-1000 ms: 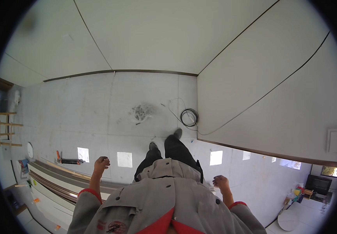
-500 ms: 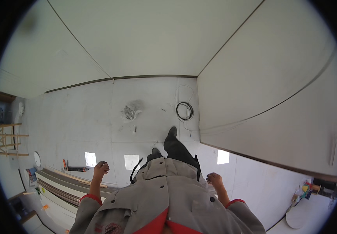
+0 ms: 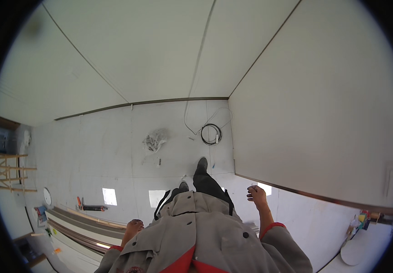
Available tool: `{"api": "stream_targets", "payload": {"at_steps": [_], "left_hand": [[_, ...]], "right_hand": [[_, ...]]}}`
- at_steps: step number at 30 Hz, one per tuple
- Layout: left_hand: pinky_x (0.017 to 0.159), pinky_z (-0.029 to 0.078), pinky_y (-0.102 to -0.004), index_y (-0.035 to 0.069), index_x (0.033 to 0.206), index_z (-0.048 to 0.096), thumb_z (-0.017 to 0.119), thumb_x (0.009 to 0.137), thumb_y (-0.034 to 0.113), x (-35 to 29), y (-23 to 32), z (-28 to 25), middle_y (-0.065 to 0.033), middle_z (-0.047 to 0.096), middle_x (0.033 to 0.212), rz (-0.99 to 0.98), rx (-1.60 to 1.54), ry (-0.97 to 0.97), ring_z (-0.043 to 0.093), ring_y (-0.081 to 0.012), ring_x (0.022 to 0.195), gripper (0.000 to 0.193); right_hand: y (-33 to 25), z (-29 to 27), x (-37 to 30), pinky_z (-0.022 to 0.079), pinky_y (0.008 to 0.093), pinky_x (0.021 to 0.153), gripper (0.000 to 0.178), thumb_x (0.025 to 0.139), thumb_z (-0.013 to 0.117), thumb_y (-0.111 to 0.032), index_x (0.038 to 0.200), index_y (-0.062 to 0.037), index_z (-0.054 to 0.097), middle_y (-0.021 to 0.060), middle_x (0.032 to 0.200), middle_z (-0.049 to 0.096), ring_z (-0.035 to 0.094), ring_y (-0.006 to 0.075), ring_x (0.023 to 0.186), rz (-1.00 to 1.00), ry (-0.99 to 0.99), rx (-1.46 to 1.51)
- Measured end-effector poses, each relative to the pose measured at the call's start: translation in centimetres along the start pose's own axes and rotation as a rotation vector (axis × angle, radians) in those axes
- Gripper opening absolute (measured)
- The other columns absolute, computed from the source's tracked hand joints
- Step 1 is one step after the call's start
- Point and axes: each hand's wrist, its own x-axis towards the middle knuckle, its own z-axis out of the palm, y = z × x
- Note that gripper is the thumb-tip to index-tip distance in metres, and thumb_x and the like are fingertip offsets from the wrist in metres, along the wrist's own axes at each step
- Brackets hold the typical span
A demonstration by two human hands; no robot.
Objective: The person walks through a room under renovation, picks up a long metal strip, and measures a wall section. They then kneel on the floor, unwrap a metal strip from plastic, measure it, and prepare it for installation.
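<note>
White panelled walls (image 3: 128, 50) filled the view from ten to one o'clock, and a second white wall (image 3: 324, 100) took two to four. A dark base strip (image 3: 178, 99) edged the first; the second wall's brown bottom edge (image 3: 296, 192) slanted out toward four. Between these edges the pale floor (image 3: 82, 150) gave its widest stretch of walking room at nine o'clock, narrowing at three where the second wall stood close. The person's grey jacket (image 3: 173, 236) covered six o'clock. A stack of long strips (image 3: 82, 223) lay at eight, limiting the floor there, with an orange and black tool (image 3: 91, 208) just beyond it. A clear plastic bag (image 3: 155, 140) lay at nine, and a coil of dark cable (image 3: 211, 134) near the dial's centre.

The left hand (image 3: 134, 224), at seven, was loosely curled near the strips in view; whether its palm held anything could not be told. The right hand (image 3: 256, 194), between four and five, hung with half-bent fingers slightly parted, near the brown bottom edge in view.
</note>
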Motion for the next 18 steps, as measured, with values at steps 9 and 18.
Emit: {"api": "stream_targets", "payload": {"at_steps": [9, 18], "left_hand": [[0.068, 0.053, -0.0296, 0.001, 0.113, 0.063, 0.064, 0.092, 0.023, 2.8, 3.9, -1.6, -0.0068, 0.068, 0.093, 0.07, 0.156, -0.108, 0.069, -0.0173, 0.083, 0.031], [0.069, 0.054, -0.0322, 0.0, 0.111, 0.063, 0.062, 0.091, 0.023, 3.7, 8.4, -0.1, -0.0086, 0.068, 0.094, 0.102, 0.438, -0.088, 0.068, -0.0186, 0.082, 0.03]], "right_hand": [[14.2, 2.6, -10.5, 0.056, 0.0277, 0.056, 0.023, 0.092, 0.06, -0.016, 0.097, 0.0042, 0.068, 0.0096, 0.078, 0.068, 0.066, 0.0149, 0.064, 0.132, 0.061, 0.173], [27.1, 2.5, -18.6, 0.055, 0.0298, 0.058, 0.022, 0.096, 0.056, -0.016, 0.101, 0.0047, 0.062, 0.0107, 0.081, 0.068, 0.066, 0.0171, 0.065, 0.281, 0.17, 0.422]]}}
